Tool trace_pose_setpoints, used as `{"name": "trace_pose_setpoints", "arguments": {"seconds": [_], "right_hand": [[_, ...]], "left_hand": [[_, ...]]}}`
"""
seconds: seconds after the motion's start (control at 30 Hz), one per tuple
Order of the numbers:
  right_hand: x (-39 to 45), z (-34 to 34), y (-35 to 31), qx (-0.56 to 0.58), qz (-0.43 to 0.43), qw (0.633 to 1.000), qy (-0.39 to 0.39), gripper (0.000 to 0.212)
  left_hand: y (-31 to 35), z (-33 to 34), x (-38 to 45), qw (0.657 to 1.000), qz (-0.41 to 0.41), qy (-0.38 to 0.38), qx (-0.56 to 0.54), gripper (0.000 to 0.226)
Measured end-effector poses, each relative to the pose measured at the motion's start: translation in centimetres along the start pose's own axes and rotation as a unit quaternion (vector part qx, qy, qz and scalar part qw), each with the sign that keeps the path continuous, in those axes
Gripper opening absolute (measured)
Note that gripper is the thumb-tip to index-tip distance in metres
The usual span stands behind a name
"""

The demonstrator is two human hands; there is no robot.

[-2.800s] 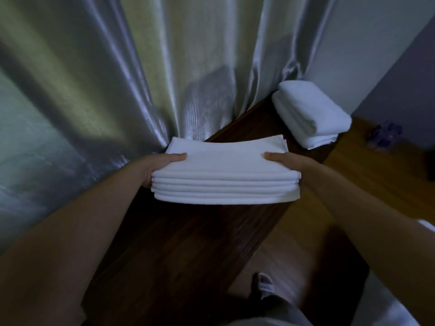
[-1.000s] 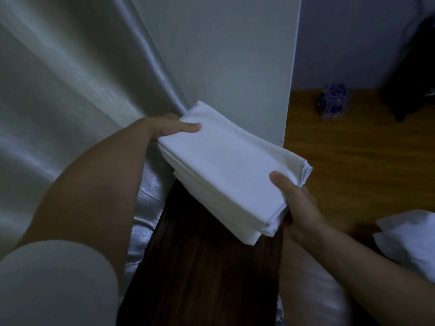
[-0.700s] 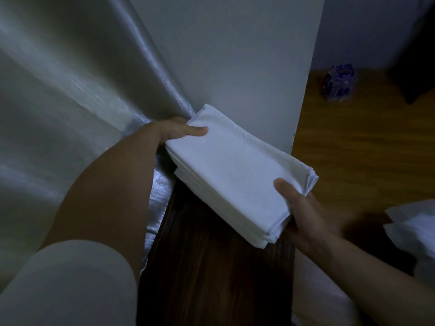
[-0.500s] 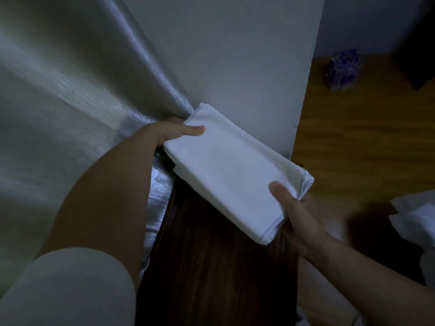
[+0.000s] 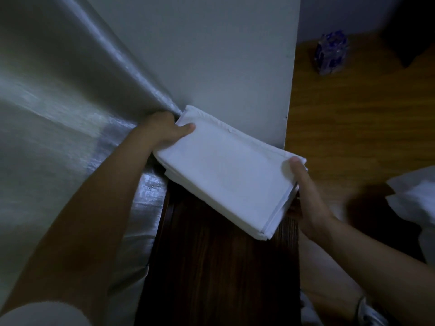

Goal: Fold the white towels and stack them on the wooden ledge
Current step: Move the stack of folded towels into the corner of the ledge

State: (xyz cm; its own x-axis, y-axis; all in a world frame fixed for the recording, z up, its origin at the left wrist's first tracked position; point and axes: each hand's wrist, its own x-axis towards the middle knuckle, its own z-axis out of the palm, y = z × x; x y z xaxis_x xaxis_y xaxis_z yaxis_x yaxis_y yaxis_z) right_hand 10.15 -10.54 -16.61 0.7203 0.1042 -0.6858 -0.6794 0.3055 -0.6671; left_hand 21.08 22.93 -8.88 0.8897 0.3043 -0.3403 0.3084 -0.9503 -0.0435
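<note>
Both hands clamp the towel stack (image 5: 226,170): left hand (image 5: 164,130) at its far corner, right hand (image 5: 303,191) at its near end. Stack is white, flat, neatly layered, lying askew on the dark wooden ledge (image 5: 216,267).

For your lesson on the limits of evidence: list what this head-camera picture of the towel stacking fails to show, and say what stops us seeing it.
- Head view: fingers of both the left hand and right hand, hidden under the folded towel stack.
- Whether the stack rests on the wooden ledge: its underside is hidden.
- Blue patterned object on the floor: too small and dim to identify.
- White fabric: cut off by the right edge, blurred.
</note>
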Motion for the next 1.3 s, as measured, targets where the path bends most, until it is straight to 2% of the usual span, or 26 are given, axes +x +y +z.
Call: {"name": "trace_pose_setpoints", "arguments": {"seconds": [0.03, 0.07, 0.1, 0.13, 0.2, 0.27, 0.3, 0.4, 0.5, 0.57, 0.6, 0.63, 0.67, 0.7, 0.73, 0.8, 0.87, 0.9, 0.97, 1.03, 1.1, 1.17, 1.23, 1.3], "right_hand": [[0.0, 0.1, -0.1, -0.002, 0.000, 1.000, -0.004, 0.088], [0.1, 0.2, -0.2, -0.002, 0.001, 1.000, -0.005, 0.089], [0.1, 0.3, -0.2, 0.000, 0.001, 1.000, -0.005, 0.090], [0.3, 0.4, -0.1, 0.003, 0.000, 1.000, -0.003, 0.092], [0.7, 0.3, 0.2, 0.012, 0.001, 1.000, 0.007, 0.097], [1.3, -0.2, 0.5, 0.008, 0.008, 1.000, 0.003, 0.102], [1.7, -0.6, 0.7, -0.006, 0.009, 1.000, -0.010, 0.101], [2.5, -2.1, 1.0, -0.065, -0.009, 0.996, -0.065, 0.080], [2.4, -3.4, 0.2, -0.129, -0.001, 0.986, -0.108, 0.065], [2.0, -3.3, -0.5, -0.209, -0.043, 0.975, -0.058, 0.071], [1.9, -3.3, -0.8, -0.263, -0.126, 0.957, -0.002, 0.068], [1.8, -3.0, -1.2, -0.323, -0.256, 0.908, 0.072, 0.054], [1.2, -2.4, -1.9, -0.382, -0.388, 0.830, 0.119, 0.039], [0.2, -1.1, -2.8, -0.429, -0.494, 0.746, 0.121, 0.033], [-0.6, 0.6, -3.6, -0.450, -0.573, 0.681, 0.078, 0.034], [-1.4, 4.9, -4.5, -0.466, -0.645, 0.603, -0.060, 0.032], [-1.2, 9.5, -4.0, -0.512, -0.636, 0.554, -0.163, 0.039], [-0.7, 11.2, -3.4, -0.572, -0.596, 0.532, -0.185, 0.050], [1.4, 12.3, -1.9, -0.701, -0.481, 0.500, -0.165, 0.071], [3.5, 11.0, -0.6, -0.733, -0.447, 0.488, -0.159, 0.075], [4.5, 9.6, 0.1, -0.709, -0.463, 0.507, -0.158, 0.073], [4.8, 8.5, 0.2, -0.711, -0.459, 0.518, -0.122, 0.073], [4.8, 7.0, 0.0, -0.718, -0.440, 0.534, -0.075, 0.073], [4.6, 5.1, -0.3, -0.713, -0.434, 0.547, -0.066, 0.074]], "left_hand": [[1.2, -0.4, -0.6, 0.991, 0.023, 0.081, 0.108, 0.065], [2.6, -0.4, -1.3, 0.972, 0.056, 0.167, 0.158, 0.056], [4.4, 0.0, -2.1, 0.955, 0.099, 0.235, 0.153, 0.050], [6.1, 0.8, -2.7, 0.946, 0.145, 0.269, 0.108, 0.051], [8.7, 3.1, -3.4, 0.958, 0.185, 0.221, 0.003, 0.066], [8.9, 5.9, -3.1, 0.980, 0.138, 0.140, -0.024, 0.077], [8.2, 7.2, -2.6, 0.985, 0.116, 0.126, -0.032, 0.078], [6.1, 9.6, -1.6, 0.970, 0.122, 0.170, -0.122, 0.076], [5.5, 9.9, -1.6, 0.921, 0.102, 0.275, -0.257, 0.071], [5.2, 10.0, -1.8, 0.928, 0.037, 0.314, -0.200, 0.072], [5.2, 10.2, -2.0, 0.939, 0.007, 0.307, -0.158, 0.078], [5.4, 10.2, -2.2, 0.942, -0.011, 0.306, -0.140, 0.085], [5.7, 10.2, -2.5, 0.936, -0.019, 0.320, -0.146, 0.092], [6.0, 10.1, -2.8, 0.923, -0.026, 0.345, -0.166, 0.099], [6.3, 10.2, -3.2, 0.908, -0.032, 0.376, -0.181, 0.103], [7.0, 10.4, -3.9, 0.877, -0.032, 0.438, -0.194, 0.096], [7.2, 10.4, -4.3, 0.857, -0.029, 0.471, -0.206, 0.076], [7.0, 10.3, -4.3, 0.860, -0.018, 0.462, -0.216, 0.065], [6.1, 10.3, -4.0, 0.892, 0.021, 0.395, -0.218, 0.052], [5.5, 10.5, -3.3, 0.927, 0.045, 0.330, -0.170, 0.056], [5.7, 10.5, -2.3, 0.953, 0.069, 0.273, -0.110, 0.067], [6.1, 10.4, -1.7, 0.971, 0.072, 0.219, -0.070, 0.081], [6.1, 10.4, -1.4, 0.976, 0.057, 0.198, -0.075, 0.089], [5.7, 10.5, -1.3, 0.976, 0.054, 0.196, -0.080, 0.095]]}}
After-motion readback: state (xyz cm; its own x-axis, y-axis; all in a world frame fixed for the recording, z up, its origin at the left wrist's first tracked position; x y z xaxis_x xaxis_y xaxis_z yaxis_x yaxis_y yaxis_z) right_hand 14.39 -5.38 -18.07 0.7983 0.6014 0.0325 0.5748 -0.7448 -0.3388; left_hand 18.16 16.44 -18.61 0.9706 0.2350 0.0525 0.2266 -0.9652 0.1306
